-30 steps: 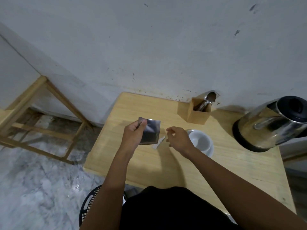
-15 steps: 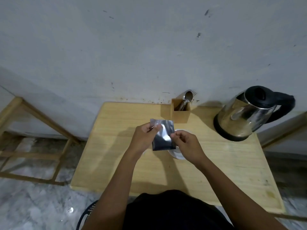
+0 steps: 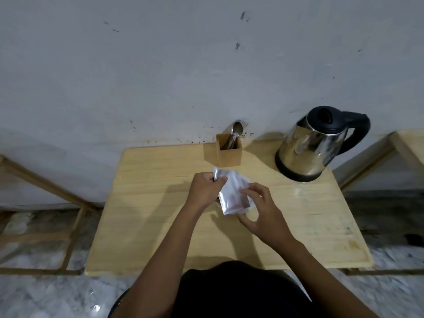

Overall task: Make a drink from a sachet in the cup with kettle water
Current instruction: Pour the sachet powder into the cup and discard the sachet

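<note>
A silver foil sachet (image 3: 231, 193) hangs over the middle of the wooden table (image 3: 149, 214). My left hand (image 3: 204, 189) pinches its top left corner. My right hand (image 3: 259, 210) sits just right of it, fingers spread and curved, one fingertip touching the sachet's right edge. The white cup (image 3: 247, 180) on its saucer lies behind the sachet and hands, so only slivers of white show. The steel kettle (image 3: 307, 152), with black lid and handle, stands at the back right of the table.
A wooden holder (image 3: 230, 157) with a spoon (image 3: 237, 129) stands against the wall, behind the sachet. A wooden frame (image 3: 46, 187) is on the left and another wooden piece (image 3: 408, 145) on the right. A black basket (image 3: 114, 308) sits on the marble floor near my legs.
The sachet has come down over the cup in my left hand. My right hand pinched its right edge half a second ago; now its fingers are spread. The view has shifted right.
</note>
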`<state>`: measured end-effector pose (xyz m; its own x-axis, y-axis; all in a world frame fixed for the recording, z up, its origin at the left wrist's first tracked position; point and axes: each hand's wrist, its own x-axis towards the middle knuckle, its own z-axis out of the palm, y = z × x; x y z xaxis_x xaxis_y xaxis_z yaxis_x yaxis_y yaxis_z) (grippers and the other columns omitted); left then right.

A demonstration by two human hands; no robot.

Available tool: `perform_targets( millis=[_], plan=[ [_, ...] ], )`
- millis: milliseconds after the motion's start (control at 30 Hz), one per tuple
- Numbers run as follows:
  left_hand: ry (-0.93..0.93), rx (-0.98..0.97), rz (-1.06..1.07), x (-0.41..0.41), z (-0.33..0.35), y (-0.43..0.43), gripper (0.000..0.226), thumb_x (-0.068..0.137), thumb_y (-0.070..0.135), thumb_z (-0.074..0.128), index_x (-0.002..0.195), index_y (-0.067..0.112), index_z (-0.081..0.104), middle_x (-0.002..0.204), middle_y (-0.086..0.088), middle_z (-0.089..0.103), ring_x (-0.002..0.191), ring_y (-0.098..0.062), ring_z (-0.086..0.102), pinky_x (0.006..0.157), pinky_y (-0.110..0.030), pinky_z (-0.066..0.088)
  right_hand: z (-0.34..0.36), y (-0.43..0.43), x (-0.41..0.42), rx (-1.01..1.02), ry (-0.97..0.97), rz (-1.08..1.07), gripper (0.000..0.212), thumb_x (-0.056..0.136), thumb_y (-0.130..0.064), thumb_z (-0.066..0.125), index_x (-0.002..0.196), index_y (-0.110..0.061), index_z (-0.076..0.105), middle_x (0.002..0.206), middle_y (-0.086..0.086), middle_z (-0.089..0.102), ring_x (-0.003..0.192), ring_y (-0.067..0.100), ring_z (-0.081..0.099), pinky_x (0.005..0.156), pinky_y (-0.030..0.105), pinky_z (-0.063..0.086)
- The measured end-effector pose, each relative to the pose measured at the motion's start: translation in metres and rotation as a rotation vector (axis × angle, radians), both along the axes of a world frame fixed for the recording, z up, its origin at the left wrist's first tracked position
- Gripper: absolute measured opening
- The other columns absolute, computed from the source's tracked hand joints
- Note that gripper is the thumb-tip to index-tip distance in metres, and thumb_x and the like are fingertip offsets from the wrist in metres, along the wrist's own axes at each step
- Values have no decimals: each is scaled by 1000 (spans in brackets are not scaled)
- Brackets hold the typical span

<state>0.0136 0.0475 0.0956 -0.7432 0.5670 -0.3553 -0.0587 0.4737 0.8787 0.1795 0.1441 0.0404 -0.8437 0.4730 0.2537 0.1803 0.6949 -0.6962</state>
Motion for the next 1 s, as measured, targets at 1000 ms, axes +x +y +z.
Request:
perform_targets(
  millis=[1000],
  plan=[
    [276,-145,-218,-2,-77,-13,26,91,12,58,116,11,67,107,-5,72,82,-12,63,73,-24,50,18,60,-22,-80,-153,-196,15,91,-25,68,105,-23,63,95,-5,75,83,12,68,68,28,50]
  ],
)
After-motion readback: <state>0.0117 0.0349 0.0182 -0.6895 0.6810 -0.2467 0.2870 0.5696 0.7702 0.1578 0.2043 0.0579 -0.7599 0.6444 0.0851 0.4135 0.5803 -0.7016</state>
